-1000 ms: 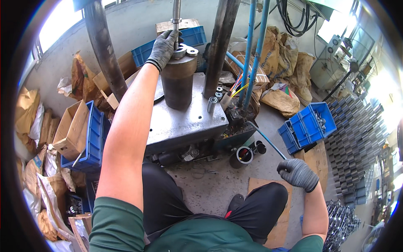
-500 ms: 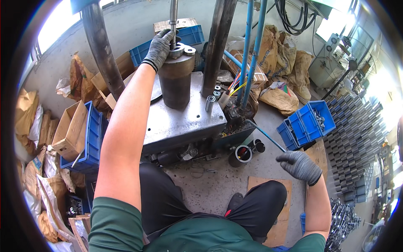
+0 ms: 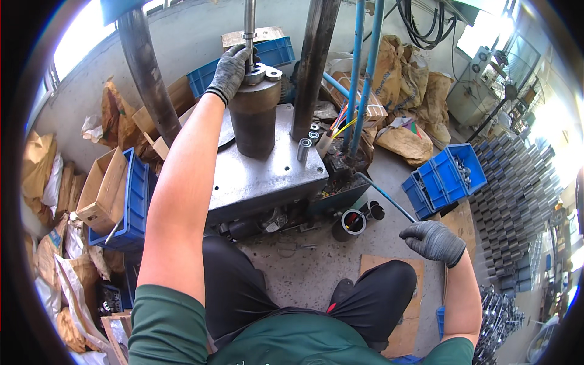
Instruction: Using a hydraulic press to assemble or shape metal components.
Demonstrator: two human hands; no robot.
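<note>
Steel rod (image 3: 249,18) slightly lower than before, left hand (image 3: 229,72) alongside

The rod (image 3: 249,18) is smooth, shiny metal; the ring (image 3: 255,78) below it is duller grey metal. The cylinder (image 3: 252,125) is dark, matt metal. The table (image 3: 261,175) has a glossy, scuffed metal top. The lever (image 3: 392,201) looks like painted metal. The left glove (image 3: 230,73) and right glove (image 3: 435,243) are matt, knitted cloth. The bins (image 3: 433,181) are smooth plastic. The box (image 3: 108,188) is matt cardboard. The sacks (image 3: 437,109) look like creased paper. The floor (image 3: 292,274) is rough and matt.
</note>
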